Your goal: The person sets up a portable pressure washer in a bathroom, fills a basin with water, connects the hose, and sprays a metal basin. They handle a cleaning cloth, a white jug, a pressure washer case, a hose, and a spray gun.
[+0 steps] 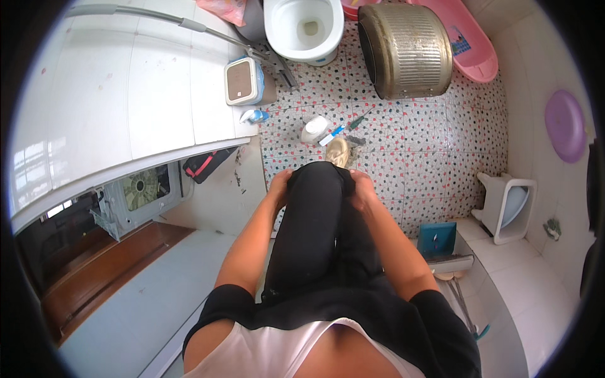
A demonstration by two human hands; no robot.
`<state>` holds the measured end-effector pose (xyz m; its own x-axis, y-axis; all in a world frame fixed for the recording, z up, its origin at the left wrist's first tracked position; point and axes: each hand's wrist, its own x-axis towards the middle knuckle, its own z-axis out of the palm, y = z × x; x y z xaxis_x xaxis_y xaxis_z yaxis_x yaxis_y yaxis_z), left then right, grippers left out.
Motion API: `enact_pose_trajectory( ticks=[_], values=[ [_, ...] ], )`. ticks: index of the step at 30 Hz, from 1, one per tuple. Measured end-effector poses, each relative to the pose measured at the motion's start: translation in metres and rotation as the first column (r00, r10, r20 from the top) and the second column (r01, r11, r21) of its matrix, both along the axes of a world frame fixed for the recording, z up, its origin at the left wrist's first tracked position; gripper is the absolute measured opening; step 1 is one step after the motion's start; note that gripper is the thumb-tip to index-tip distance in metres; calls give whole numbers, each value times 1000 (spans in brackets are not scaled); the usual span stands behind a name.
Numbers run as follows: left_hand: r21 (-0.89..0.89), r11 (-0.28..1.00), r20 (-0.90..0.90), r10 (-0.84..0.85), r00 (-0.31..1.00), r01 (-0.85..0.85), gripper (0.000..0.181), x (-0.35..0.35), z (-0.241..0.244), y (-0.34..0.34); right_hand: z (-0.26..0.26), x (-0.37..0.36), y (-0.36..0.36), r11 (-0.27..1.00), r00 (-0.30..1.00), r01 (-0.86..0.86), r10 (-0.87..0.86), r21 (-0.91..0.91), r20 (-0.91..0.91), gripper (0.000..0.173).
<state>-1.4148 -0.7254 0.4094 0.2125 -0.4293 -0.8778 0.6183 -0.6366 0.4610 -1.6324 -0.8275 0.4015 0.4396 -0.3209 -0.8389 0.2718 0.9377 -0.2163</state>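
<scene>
My left hand and my right hand are on either side of my raised knee. Both grip the cloth of my black trouser leg, though most of the fingertips are hidden behind it. Just past the knee, a beige shoe shows on the speckled tile floor. In front of it stands a white plastic bottle. Close by lie a blue-and-white brush, a screwdriver with a green handle and a dark scrap that I cannot identify.
Ahead are a toilet, a metal washing-machine drum and a pink tub. A bin, spray bottle and mop pole stand left. Rightward are a tipped white stool and teal dustpan.
</scene>
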Motion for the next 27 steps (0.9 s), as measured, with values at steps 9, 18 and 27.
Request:
enact_pose_trajectory(
  ticks=[9,18,27],
  values=[
    [-232,915,127,-309,943,331,12,-10,60,34,44,-61,35,848,953,-293,298,-442,-61,16],
    [31,746,578,-556,597,665,21,-24,26,17,-47,-119,81,676,642,-692,416,-253,-643,40],
    [166,439,221,-889,401,883,51,-74,-142,81,-123,-125,160,483,280,-874,597,57,-752,48]
  ],
)
